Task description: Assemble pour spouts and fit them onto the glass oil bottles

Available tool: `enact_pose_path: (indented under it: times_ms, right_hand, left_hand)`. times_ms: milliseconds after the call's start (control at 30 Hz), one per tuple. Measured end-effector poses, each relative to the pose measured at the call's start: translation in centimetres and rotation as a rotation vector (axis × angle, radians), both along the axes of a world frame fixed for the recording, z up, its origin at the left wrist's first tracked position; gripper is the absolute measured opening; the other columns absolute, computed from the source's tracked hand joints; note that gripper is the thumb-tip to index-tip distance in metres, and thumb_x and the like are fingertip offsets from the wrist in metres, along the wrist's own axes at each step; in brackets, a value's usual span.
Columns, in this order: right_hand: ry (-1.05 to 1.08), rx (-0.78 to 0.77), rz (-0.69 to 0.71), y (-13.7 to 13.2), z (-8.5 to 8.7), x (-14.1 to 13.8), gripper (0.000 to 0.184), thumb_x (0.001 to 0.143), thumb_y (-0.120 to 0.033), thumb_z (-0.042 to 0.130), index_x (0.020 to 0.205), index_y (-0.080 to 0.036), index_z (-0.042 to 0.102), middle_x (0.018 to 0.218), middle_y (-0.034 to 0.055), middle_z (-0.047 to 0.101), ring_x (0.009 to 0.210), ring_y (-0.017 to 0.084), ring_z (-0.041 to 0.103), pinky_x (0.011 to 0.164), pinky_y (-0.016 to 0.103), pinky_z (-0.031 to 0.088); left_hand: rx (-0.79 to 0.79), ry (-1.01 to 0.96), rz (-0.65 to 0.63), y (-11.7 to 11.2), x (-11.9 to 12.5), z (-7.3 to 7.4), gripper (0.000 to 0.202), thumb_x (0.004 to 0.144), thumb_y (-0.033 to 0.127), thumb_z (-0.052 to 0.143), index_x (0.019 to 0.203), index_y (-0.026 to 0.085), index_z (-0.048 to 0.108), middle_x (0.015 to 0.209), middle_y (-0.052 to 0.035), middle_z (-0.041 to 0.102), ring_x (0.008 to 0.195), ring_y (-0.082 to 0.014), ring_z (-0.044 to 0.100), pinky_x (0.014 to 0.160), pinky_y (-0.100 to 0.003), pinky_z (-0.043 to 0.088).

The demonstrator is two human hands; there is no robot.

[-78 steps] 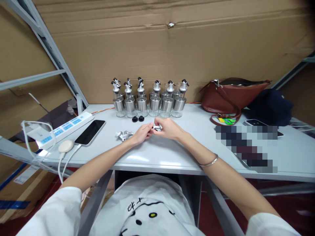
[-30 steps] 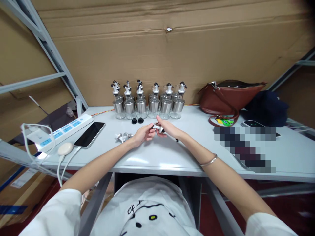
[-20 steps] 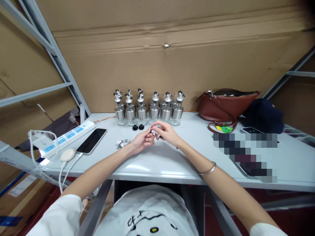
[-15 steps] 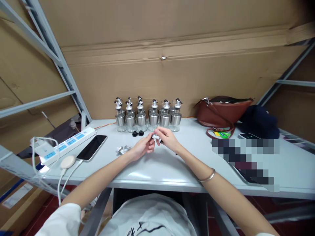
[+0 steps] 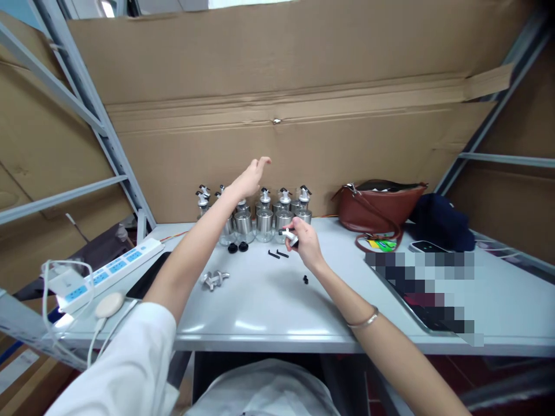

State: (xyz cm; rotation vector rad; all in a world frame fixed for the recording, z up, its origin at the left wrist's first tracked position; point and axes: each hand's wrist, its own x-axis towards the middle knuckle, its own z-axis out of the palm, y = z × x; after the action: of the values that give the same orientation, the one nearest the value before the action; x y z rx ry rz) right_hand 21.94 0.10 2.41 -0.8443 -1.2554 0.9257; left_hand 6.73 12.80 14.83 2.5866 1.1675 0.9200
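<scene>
My right hand (image 5: 307, 241) is closed on a bottle pourer (image 5: 289, 236), a silver-white spout with black parts, held just above the table in front of the bottles. My left hand (image 5: 252, 176) is stretched over the bottle tops with its fingers extended, and nothing shows in it. Glass bottles with steel collars (image 5: 264, 222) and pourer tops stand in rows at the back; my left arm hides some. Two black caps (image 5: 238, 247) and two thin black strips (image 5: 278, 253) lie before them. Loose silver spout parts (image 5: 214, 279) rest nearer me, and a small black piece (image 5: 306, 279) lies right.
On the left are a white power strip (image 5: 110, 271), a phone (image 5: 150, 277) partly under my arm, and a round charger (image 5: 109, 304) with cables. A brown handbag (image 5: 377, 209), a dark cap (image 5: 442, 222) and a blurred-out flat device (image 5: 416, 294) occupy the right. Cardboard (image 5: 329, 138) stands behind.
My left hand has left the pourer and reached up and forward over the bottles. The right hand keeps the pourer, now slightly to the right. The view has shifted a little.
</scene>
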Motion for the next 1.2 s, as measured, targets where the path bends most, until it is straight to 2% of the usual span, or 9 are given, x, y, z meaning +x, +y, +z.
enact_pose_path:
  times_ms: [133,367,500,633,833,933,1000,1067,1200]
  right_hand:
    - [0.037,0.014,-0.005,0.0,0.5,0.4,0.052,0.072,-0.072,0.056,0.072,-0.023,0.039,0.038,-0.0054,0.053,0.030,0.008,0.032,0.034,0.018,0.019]
    - [0.069,0.050,-0.045,0.2,1.2,0.9,0.057,0.068,-0.077,0.055,0.061,-0.022,0.041,0.034,-0.0034,0.049,0.030,0.009,0.034,0.034,0.020,0.020]
    - [0.079,0.091,-0.086,0.1,1.3,0.9,0.059,0.068,-0.077,0.055,0.056,-0.021,0.044,0.033,-0.0029,0.049,0.029,0.009,0.036,0.035,0.021,0.022]
    - [0.104,0.130,-0.151,0.1,1.2,1.1,0.058,0.072,-0.075,0.054,0.054,-0.020,0.046,0.034,-0.0024,0.050,0.031,0.010,0.038,0.036,0.022,0.025]
    - [0.171,0.162,-0.203,0.3,0.9,1.3,0.053,0.076,-0.070,0.052,0.058,-0.020,0.047,0.035,-0.0038,0.048,0.031,0.010,0.037,0.034,0.022,0.023]
    - [0.210,0.183,-0.194,0.4,0.8,1.4,0.045,0.079,-0.062,0.050,0.062,-0.022,0.043,0.037,-0.0047,0.049,0.031,0.009,0.032,0.032,0.021,0.019]
    - [0.223,0.213,-0.183,0.3,1.0,1.5,0.037,0.078,-0.054,0.055,0.065,-0.022,0.042,0.043,-0.0044,0.052,0.034,0.009,0.035,0.033,0.021,0.022]
    - [0.225,0.248,-0.178,0.2,1.2,1.5,0.031,0.077,-0.049,0.058,0.071,-0.022,0.042,0.048,-0.0046,0.055,0.038,0.010,0.040,0.037,0.021,0.028]
    - [0.199,0.313,-0.202,-0.5,1.5,0.8,0.026,0.081,-0.042,0.060,0.082,-0.023,0.042,0.060,-0.0050,0.059,0.044,0.010,0.046,0.045,0.022,0.036]
  left_hand:
    - [-0.074,0.341,0.046,3.2,1.2,0.4,0.032,0.090,0.029,0.058,0.119,0.015,0.054,0.121,-0.0095,0.056,0.106,-0.0236,0.058,0.089,-0.046,0.050]
    - [-0.104,0.671,0.123,4.9,1.5,-0.8,0.030,0.091,0.031,0.057,0.117,0.016,0.056,0.119,-0.0092,0.058,0.103,-0.0220,0.060,0.087,-0.042,0.052]
    - [-0.048,0.725,0.191,4.8,1.6,-0.3,0.030,0.091,0.031,0.057,0.117,0.016,0.056,0.118,-0.0091,0.059,0.102,-0.0216,0.060,0.086,-0.042,0.053]
    - [0.032,0.714,0.250,3.9,1.6,3.4,0.029,0.091,0.032,0.057,0.114,0.014,0.057,0.115,-0.0088,0.061,0.100,-0.0211,0.061,0.086,-0.042,0.053]
    - [0.216,0.590,0.312,0.2,0.8,13.0,0.030,0.087,0.035,0.059,0.107,0.012,0.061,0.106,-0.0050,0.065,0.111,-0.0216,0.057,0.097,-0.033,0.042]
    - [0.477,0.271,0.241,-2.7,-0.2,14.7,0.027,0.085,0.039,0.061,0.097,0.016,0.060,0.105,-0.0069,0.064,0.107,-0.0260,0.059,0.095,-0.037,0.043]
    - [0.548,0.135,0.225,-4.8,-0.9,13.6,0.024,0.091,0.040,0.051,0.096,0.018,0.055,0.107,-0.0084,0.062,0.105,-0.0239,0.059,0.092,-0.036,0.044]
    - [0.535,-0.147,0.163,-7.0,-1.3,11.0,0.024,0.094,0.042,0.043,0.093,0.019,0.050,0.101,-0.0078,0.061,0.100,-0.0218,0.060,0.090,-0.036,0.046]
    - [0.110,-0.644,-0.049,-12.2,-1.0,3.2,0.024,0.099,0.042,0.019,0.095,0.022,0.033,0.091,-0.0019,0.057,0.087,-0.0147,0.065,0.079,-0.032,0.050]
